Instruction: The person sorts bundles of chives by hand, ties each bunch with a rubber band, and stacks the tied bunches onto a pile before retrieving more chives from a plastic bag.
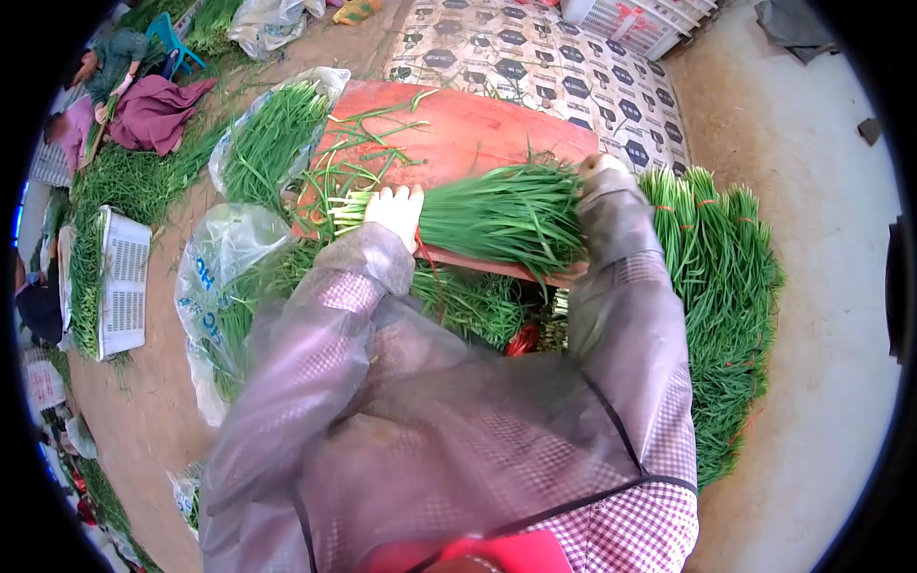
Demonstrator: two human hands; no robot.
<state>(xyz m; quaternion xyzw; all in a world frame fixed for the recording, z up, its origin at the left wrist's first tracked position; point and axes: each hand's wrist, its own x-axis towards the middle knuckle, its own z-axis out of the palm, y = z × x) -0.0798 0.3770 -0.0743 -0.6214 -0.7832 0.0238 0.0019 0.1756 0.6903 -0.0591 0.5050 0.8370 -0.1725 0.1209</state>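
Observation:
A thick bunch of green chives lies across a red board, pale stem ends to the left and leaf tips to the right. My left hand is wrapped over the bunch near its stem ends. From beside that hand a thin red tie hangs over the board's near edge. My right hand is at the board's right end, beside the leaf tips, with its fingers curled; whatever is in them is hidden. Loose chive stems are scattered on the board's left part.
Tied chive bundles stand stacked on my right. Plastic bags of chives are at the left, with a white crate beyond. More red ties hang below the board. Other people sit at the upper left.

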